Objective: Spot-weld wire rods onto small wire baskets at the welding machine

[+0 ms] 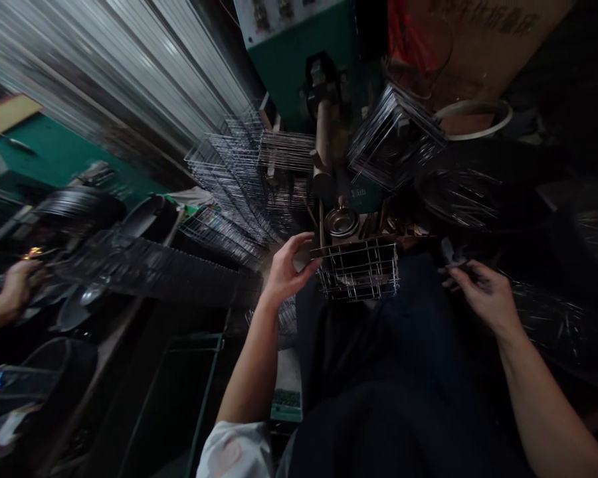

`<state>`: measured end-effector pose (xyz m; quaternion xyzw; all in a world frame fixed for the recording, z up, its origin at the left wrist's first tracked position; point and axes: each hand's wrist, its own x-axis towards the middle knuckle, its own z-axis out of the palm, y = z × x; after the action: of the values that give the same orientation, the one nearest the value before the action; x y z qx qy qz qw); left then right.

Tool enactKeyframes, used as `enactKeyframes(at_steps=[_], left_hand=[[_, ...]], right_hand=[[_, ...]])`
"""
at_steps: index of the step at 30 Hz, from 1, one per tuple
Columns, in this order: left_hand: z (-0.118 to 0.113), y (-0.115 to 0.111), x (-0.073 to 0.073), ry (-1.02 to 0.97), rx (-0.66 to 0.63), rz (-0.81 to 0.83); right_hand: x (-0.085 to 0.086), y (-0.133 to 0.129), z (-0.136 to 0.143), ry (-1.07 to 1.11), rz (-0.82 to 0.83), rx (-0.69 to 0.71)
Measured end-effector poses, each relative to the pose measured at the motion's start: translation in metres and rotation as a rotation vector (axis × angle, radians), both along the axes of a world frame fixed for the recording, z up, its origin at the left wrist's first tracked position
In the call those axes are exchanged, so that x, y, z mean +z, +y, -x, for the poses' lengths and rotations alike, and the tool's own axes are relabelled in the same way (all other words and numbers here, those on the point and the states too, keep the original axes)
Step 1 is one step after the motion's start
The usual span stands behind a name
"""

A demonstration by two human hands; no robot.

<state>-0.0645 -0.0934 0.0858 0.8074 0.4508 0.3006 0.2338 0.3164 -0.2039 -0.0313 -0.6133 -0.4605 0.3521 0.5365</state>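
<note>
The shiny silver wire basket point(359, 272) is mid-frame. The left hand point(283, 273) has its grip spread by the basket's left end; I can't tell if they touch. The right hand point(493, 302) pinches a small grey thing point(447, 251). A bump could tip the basket.

Workshop | green machine point(299, 73) | stacked wire racks point(229, 179) | corrugated metal wall point(129, 60)

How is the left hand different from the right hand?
The left hand is open, thumb and fingers apart; the right hand is closed on a small grey thing, too blurred to name. The left is beside the wire basket; the right is farther from it. Both are bare.
</note>
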Motion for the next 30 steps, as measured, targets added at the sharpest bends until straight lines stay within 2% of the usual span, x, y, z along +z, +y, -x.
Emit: enactKeyframes(at_steps=[3,8,12,15,19,24,27,30], left_hand=[[-0.025,-0.002,0.002,0.119,-0.122,-0.034],[-0.076,-0.006,-0.008,0.479,-0.268,-0.052],[-0.106,0.000,-0.015,0.617,-0.297,-0.098],[-0.114,0.005,-0.014,0.643,-0.310,-0.110],[-0.104,0.004,-0.008,0.614,-0.309,-0.129],[-0.056,-0.004,-0.002,0.439,-0.208,-0.122],[-0.024,-0.012,-0.008,0.326,-0.118,-0.092],[-0.004,-0.023,-0.022,0.210,-0.076,-0.072]], right_hand=[[-0.016,-0.003,0.016,0.066,0.039,-0.019],[-0.046,-0.008,0.036,0.084,0.074,0.005],[-0.052,-0.008,0.032,0.176,0.087,-0.030],[-0.050,-0.010,0.029,0.235,0.124,-0.038],[-0.043,-0.019,0.026,0.340,0.138,-0.079],[-0.028,-0.031,0.012,0.421,0.122,-0.079],[-0.016,-0.031,0.006,0.434,0.092,-0.055],[-0.002,-0.025,0.009,0.458,0.088,0.016]])
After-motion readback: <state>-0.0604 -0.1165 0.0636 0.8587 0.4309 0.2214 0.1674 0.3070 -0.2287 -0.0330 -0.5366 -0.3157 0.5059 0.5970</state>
